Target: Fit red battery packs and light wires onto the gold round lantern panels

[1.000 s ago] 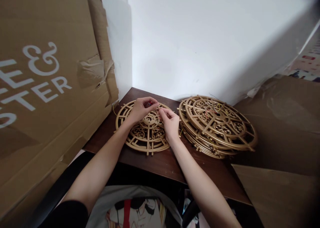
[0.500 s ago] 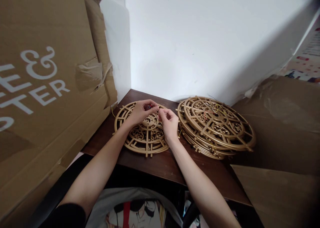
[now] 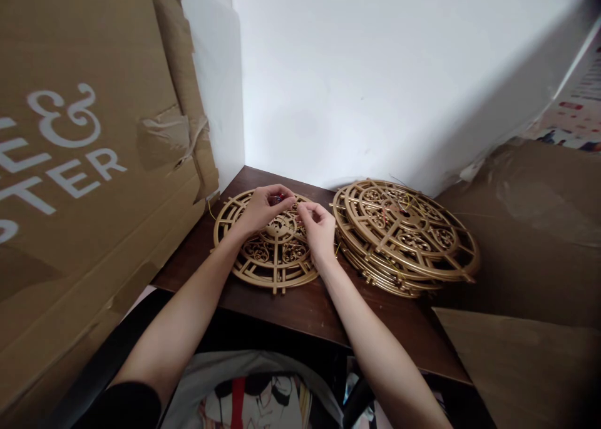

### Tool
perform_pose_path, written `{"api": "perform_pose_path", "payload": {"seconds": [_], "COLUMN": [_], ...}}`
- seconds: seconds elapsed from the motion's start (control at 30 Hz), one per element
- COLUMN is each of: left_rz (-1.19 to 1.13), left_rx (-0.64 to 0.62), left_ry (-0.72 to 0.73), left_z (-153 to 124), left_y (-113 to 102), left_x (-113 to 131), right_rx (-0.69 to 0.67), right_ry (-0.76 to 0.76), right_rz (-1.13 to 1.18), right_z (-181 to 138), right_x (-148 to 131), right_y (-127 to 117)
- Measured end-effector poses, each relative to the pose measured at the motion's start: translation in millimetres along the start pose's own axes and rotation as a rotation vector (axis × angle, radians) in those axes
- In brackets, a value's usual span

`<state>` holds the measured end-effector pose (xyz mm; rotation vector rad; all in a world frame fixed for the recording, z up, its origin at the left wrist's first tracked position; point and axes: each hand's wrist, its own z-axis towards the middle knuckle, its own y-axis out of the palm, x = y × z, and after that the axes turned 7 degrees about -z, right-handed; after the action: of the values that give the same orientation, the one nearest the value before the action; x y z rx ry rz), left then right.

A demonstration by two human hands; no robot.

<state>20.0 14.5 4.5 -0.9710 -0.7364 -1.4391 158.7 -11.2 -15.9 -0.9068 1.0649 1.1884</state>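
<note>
“Grey printed cloth (image 3: pixel 253 363) is nearest, at 6 o'clock from the gold-coloured, round openwork disc (image 3: pixel 275 255). What's beyond it?”

“Dark brown wooden table (image 3: pixel 300 311), with the disc lying flat on it.”

“And the grip?”

“Left hand (image 3: pixel 261 211) arches over the disc's 11 o'clock, thumb and forefinger drawn close together; a small reddish thing (image 3: pixel 278 199) shows within its curl, too small to name. Right hand (image 3: pixel 320 230) is at 3 o'clock, thumb and forefinger also close, tips just beside the left's. Whether either has hold of anything, I can't tell.”

“Farther out?”

“White-lettered brown cardboard box (image 3: pixel 84 228) at 9, a stack of matching gold-coloured discs (image 3: pixel 394 227) at 3, a plain brown cardboard box (image 3: pixel 530 228) past that, and a white wall (image 3: pixel 357 91) at 12.”
</note>
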Motion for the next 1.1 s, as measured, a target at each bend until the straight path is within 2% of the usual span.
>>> {"api": "perform_pose_path", "payload": {"seconds": [0.23, 1.1], "left_rz": [0.012, 0.098], "left_rx": [-0.083, -0.052], "left_ry": [-0.010, 0.042], "left_z": [1.0, -0.4], "left_y": [-2.3, -1.0], "left_x": [-4.2, 0.1], "right_rx": [0.018, -0.029], "right_ry": [-0.011, 0.006], "right_rz": [0.002, 0.033], "right_z": [-0.6, 0.5], "right_x": [-3.2, 1.3], "right_y": [-0.3, 1.6]}}
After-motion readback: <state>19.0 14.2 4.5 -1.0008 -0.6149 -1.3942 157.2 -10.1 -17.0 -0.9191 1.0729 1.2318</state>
